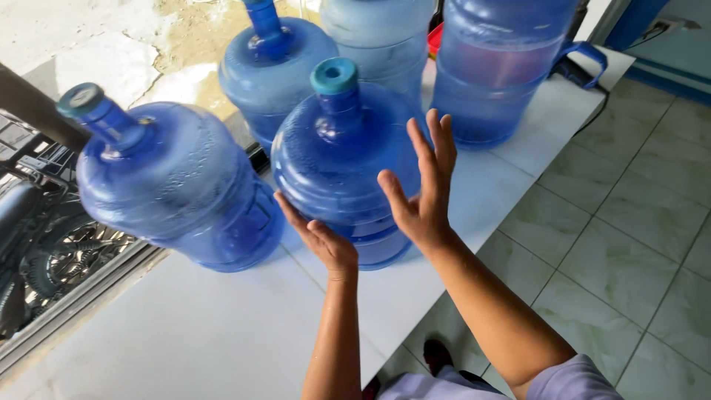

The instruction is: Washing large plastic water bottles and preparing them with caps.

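Plainly, the white tiled ledge [222, 326] carries everything here, and the middle water jug [342, 167] with its teal cap [334, 76] is the landmark. It stands upright near the ledge's front edge, above the tiled floor [622, 244]. Left of it a second jug [174, 185] stands very close; behind it are more jugs [278, 67], and behind and to its right a tall handled bottle [492, 67] (part full, by the look of it). The right hand [424, 194] is spread open, fingers up, at the jug's right flank; the left hand [320, 238] is open too, low at its base. Neither grips anything. The jugs look wet, so I judge a flat palm could slip, and a hard push might knock the left neighbour or tip the jug off the front edge.
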